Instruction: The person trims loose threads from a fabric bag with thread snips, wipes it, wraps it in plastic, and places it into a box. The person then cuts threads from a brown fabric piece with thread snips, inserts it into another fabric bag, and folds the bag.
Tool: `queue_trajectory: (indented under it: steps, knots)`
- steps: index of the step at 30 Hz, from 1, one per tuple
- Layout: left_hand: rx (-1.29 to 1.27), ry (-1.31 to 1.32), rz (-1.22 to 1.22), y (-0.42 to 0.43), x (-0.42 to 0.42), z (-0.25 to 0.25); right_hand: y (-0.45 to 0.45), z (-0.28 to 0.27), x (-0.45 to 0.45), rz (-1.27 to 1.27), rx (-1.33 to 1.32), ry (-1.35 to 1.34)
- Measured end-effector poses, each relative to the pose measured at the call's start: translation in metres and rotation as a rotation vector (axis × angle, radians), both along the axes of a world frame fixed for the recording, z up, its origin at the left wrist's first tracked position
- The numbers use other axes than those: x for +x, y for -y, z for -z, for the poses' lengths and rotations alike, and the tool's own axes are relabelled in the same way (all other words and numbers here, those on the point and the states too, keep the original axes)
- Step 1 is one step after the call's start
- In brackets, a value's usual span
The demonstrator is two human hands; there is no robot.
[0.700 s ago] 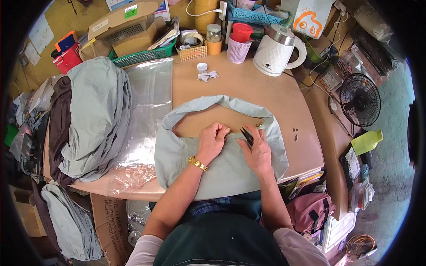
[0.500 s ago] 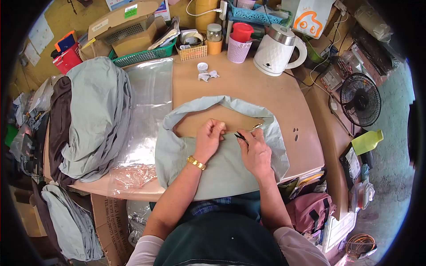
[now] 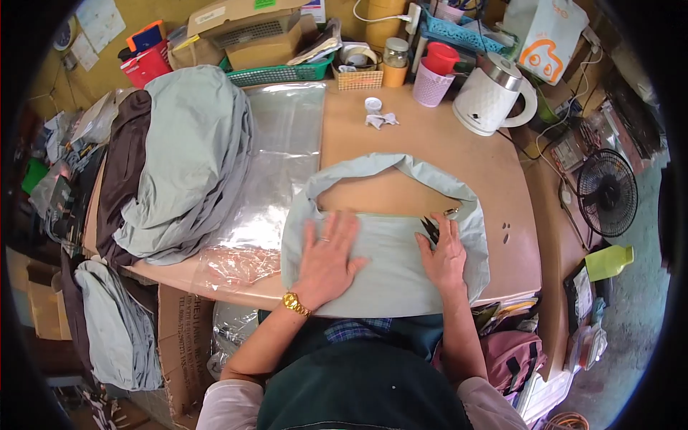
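A light grey-green fabric piece [image 3: 387, 265] lies on the table in front of me, with a wide opening along its far side. My left hand [image 3: 330, 258] rests on its left part, palm down and fingers spread, slightly blurred. At the right end of the opening, my right hand [image 3: 446, 254] holds a small black tool [image 3: 431, 229], apparently thread snips, against the fabric. A small metallic piece [image 3: 451, 212] shows at the opening's edge, just beyond my right fingertips.
Folded grey and brown cloths [image 3: 190, 165] and clear plastic sheets [image 3: 287, 136] lie at left. Behind stand a white kettle [image 3: 487, 97], a lilac cup [image 3: 431, 84] and a green basket [image 3: 287, 74]. A black fan [image 3: 607, 192] is at right.
My left hand has opened from a pinch and moved left and nearer onto the fabric. My right hand has moved right with the black tool. The whole view has shifted.
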State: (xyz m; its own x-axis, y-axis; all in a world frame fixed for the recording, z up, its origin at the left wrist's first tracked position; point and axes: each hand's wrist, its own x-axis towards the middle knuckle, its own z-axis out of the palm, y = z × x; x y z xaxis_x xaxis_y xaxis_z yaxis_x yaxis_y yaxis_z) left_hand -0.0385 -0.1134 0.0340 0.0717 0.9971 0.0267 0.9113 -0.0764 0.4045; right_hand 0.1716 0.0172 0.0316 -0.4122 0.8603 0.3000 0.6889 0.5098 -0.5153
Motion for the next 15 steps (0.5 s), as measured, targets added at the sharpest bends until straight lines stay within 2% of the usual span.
queue_trajectory:
  steps: [2, 3, 5, 6, 8, 9, 11, 12, 14, 15]
  knots:
    - [0.085, -0.278, -0.457, 0.003, -0.008, -0.010, 0.000, 0.002, 0.001, -0.036, 0.047, 0.020]
    - [0.080, -0.276, -0.462, 0.008, -0.009, -0.016, 0.003, 0.003, 0.003, -0.042, 0.043, 0.023]
    - [0.288, -0.186, -0.568, 0.013, -0.013, -0.028, 0.003, 0.003, 0.002, -0.040, 0.056, 0.043]
    - [0.289, -0.188, -0.575, 0.016, -0.005, -0.031, 0.003, 0.003, 0.001, -0.046, 0.057, 0.041]
    - [0.157, 0.014, -0.212, 0.022, 0.023, -0.031, 0.004, 0.001, 0.001, -0.022, 0.033, 0.118]
    - [0.155, 0.013, -0.218, 0.024, 0.028, -0.025, 0.002, -0.004, 0.003, -0.028, 0.032, 0.117]
    - [0.048, -0.088, -0.129, 0.023, 0.031, -0.008, -0.007, -0.022, 0.006, -0.222, -0.194, -0.047]
    - [0.047, -0.088, -0.124, 0.023, 0.030, -0.006, -0.014, -0.028, 0.001, -0.217, -0.195, -0.048]
    - [0.053, -0.116, -0.126, 0.023, 0.031, -0.004, -0.034, -0.044, -0.012, -0.267, -0.203, -0.300]
    - [0.054, -0.115, -0.119, 0.022, 0.033, -0.003, -0.045, -0.057, -0.022, -0.231, -0.114, -0.230]
